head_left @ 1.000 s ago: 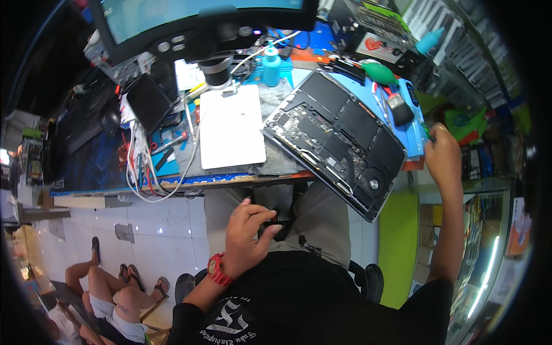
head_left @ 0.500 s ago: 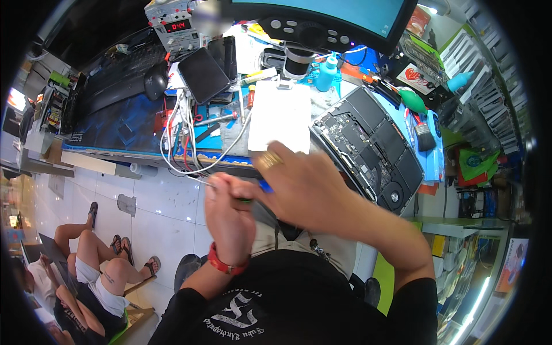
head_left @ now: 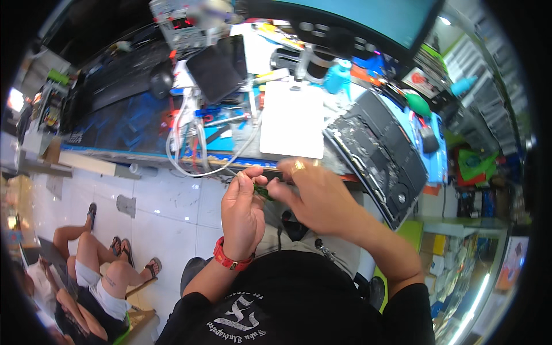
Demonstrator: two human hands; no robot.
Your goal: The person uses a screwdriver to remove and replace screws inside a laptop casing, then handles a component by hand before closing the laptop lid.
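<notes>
In front of my waist, my left hand (head_left: 244, 208) is closed, its thumb and fingers pinching a small dark green object (head_left: 263, 192). Its kind cannot be made out, since the fingers cover part of it. My right hand (head_left: 316, 192) hovers close by on the right, thumb toward the green object's end. Motion smears its fingers, so whether they touch it is unclear. Beyond both hands lies a flat white board (head_left: 292, 123) at the bench edge. To its right rests an opened laptop (head_left: 382, 155), its batteries, circuit board and fan exposed.
White cables (head_left: 202, 146) loop over the bench's front edge. Two dark phones or tablets (head_left: 211, 73), a keyboard (head_left: 123, 77) and a mouse (head_left: 161, 79) sit left. A monitor (head_left: 368, 23), blue bottle (head_left: 337, 77) and brush (head_left: 428, 140) stand behind. Another person (head_left: 86, 287) sits lower left.
The view has shifted slightly. My left hand has turned more upright around the green object, and the thin rod that stuck out from it no longer shows. My right hand has moved slightly right and down.
</notes>
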